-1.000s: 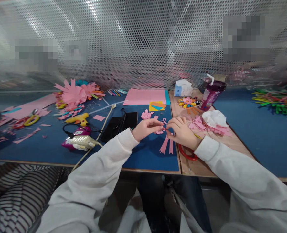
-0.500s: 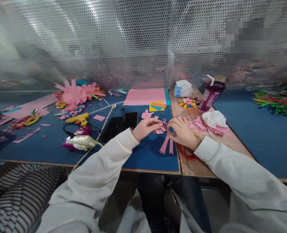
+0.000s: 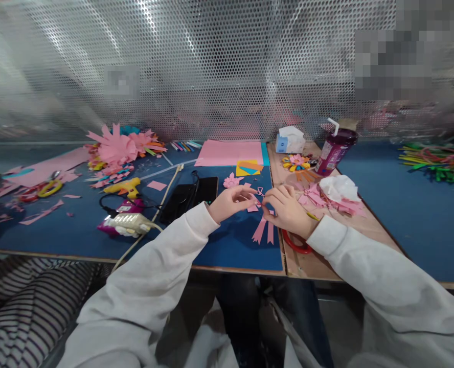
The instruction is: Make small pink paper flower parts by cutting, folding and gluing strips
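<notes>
My left hand (image 3: 232, 202) and my right hand (image 3: 287, 208) meet over the blue table mat, fingertips nearly touching. Between them is a thin pink paper strip (image 3: 258, 203), pinched by both hands; its full shape is partly hidden by the fingers. Just beyond the fingertips lies a small pink paper loop (image 3: 259, 190). Below my hands, two pink paper ribbon tails (image 3: 264, 232) with notched ends rest on the mat. A folded pink paper flower (image 3: 232, 180) sits behind my left hand. Red-handled scissors (image 3: 296, 244) lie partly under my right wrist.
Left stand a yellow glue gun (image 3: 126, 188), a power strip (image 3: 126, 224) with cords, a black phone (image 3: 206, 191) and paper flowers (image 3: 115, 148). Right are pink scraps (image 3: 313, 195), crumpled tissue (image 3: 340, 188), a purple cup (image 3: 332, 153) and a tissue pack (image 3: 290, 140). Another person's striped clothing (image 3: 39, 306) shows at left.
My left fingertips have spread slightly and my right fingertips shifted a little to the left around the pink strip. The things on the table stay put.
</notes>
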A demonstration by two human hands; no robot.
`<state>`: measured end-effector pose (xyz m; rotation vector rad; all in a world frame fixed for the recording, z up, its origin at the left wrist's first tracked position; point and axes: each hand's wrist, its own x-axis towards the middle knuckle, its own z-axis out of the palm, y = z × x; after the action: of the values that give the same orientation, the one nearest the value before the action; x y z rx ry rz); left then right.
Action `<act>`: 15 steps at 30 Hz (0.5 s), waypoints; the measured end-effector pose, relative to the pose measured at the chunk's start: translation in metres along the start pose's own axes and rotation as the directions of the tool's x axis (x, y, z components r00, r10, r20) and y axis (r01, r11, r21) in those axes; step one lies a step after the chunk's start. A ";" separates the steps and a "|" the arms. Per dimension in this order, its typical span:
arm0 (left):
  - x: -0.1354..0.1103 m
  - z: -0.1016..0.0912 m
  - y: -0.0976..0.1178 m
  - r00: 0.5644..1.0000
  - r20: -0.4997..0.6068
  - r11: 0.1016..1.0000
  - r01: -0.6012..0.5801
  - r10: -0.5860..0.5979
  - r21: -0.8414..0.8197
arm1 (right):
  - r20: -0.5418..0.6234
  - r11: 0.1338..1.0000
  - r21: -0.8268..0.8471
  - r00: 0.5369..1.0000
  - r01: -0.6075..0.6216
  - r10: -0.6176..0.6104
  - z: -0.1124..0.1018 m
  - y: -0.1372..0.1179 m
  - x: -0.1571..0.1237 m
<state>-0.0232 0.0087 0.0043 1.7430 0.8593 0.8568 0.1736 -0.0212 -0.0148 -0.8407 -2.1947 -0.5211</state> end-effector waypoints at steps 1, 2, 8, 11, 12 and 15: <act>0.000 0.000 -0.001 1.000 0.014 1.000 -0.027 0.027 0.012 | 0.002 1.000 -0.003 1.000 0.005 -0.005 0.000 0.000 0.000; 0.000 0.000 -0.002 0.999 0.021 0.999 -0.047 0.047 0.022 | 0.003 1.000 -0.003 1.000 0.007 -0.007 0.000 0.000 0.000; -0.001 -0.002 -0.003 0.998 -0.012 0.994 -0.063 0.063 -0.092 | -0.041 0.995 0.085 0.997 -0.057 0.060 -0.003 0.000 -0.002; -0.004 -0.002 0.003 0.995 0.033 0.953 -0.076 0.090 -0.294 | -0.127 0.976 0.202 0.986 -0.081 0.109 -0.008 0.002 -0.004; -0.006 -0.002 0.005 0.991 0.065 0.932 -0.089 0.120 -0.352 | -0.167 0.969 0.233 0.978 -0.085 0.126 -0.010 0.003 -0.005; -0.012 -0.002 0.013 0.953 0.184 0.872 -0.129 0.240 -0.473 | -0.216 0.965 0.250 0.967 -0.082 0.138 -0.012 0.005 -0.007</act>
<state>-0.0292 -0.0038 0.0150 1.4799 0.2953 0.8708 0.1867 -0.0278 -0.0117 -0.7283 -1.9369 -0.2765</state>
